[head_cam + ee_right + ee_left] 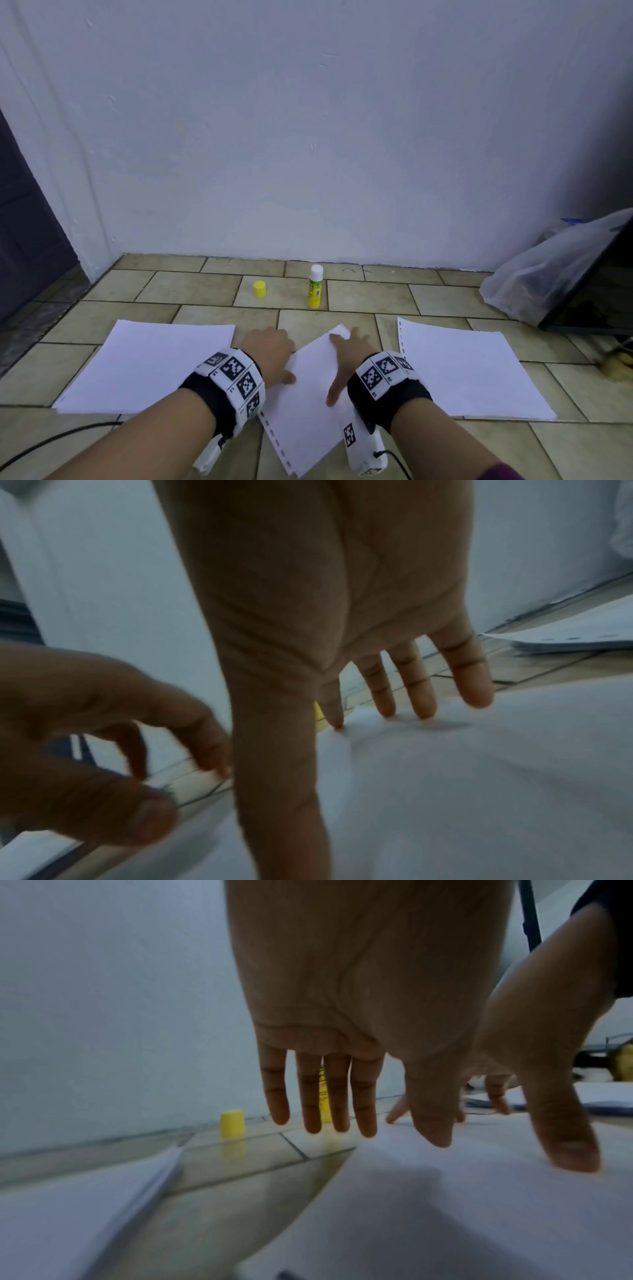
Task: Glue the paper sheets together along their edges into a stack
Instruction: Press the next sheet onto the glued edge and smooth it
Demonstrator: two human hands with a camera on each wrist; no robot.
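Note:
A single white sheet (308, 394) with a punched edge lies slanted on the tiled floor between my hands. My left hand (270, 353) sits at its left edge, thumb on the paper, fingers (310, 1096) straight above the tiles. My right hand (349, 356) presses flat on the sheet, fingers (424, 691) spread near its far corner. One paper stack (147, 363) lies to the left, another paper stack (469, 370) to the right. The yellow glue stick (315, 287) stands upright further back with its white tip bare. Its yellow cap (259, 288) stands apart to the left.
A white wall rises just behind the glue stick. A plastic bag (548, 274) and a dark slanted panel (596, 291) occupy the right rear. A black cable (51, 442) runs along the floor at near left. A dark door (24, 222) stands at far left.

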